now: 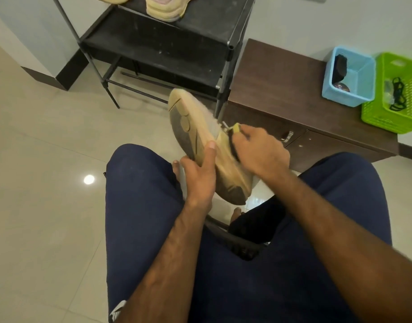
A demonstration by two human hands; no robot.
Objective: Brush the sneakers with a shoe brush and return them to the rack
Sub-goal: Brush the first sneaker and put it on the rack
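Status: seated, sneaker (185, 122) held up over my knees, on its side, sole facing left, toe pointing away toward the rack (167, 50); left hand (198, 176) grips it at the waist of the sole, thumb laid across the outsole, fingers hidden behind the upper; right hand (262, 155) is curled round the shoe brush (234, 131), bristles against the upper near the laces.

Handling read: sneaker looks light, one hand should carry it fine; sole looks stiff, so that's the part to clamp; upper looks like soft fabric and will likely give under the bristles, so brace from the sole side, opposite the stroke; outsole looks worn and dusty, possibly slick, so the thumb belongs across it, not at the edge. Brush is small with a short handle; best gripped low, near the bristles.

Second sneaker (165, 8) sits on the rack's upper shelf; the return probably goes beside it. Cabinet (281, 85) next to the rack carries a blue basket (363, 73) and a green basket (407, 99); not relevant.
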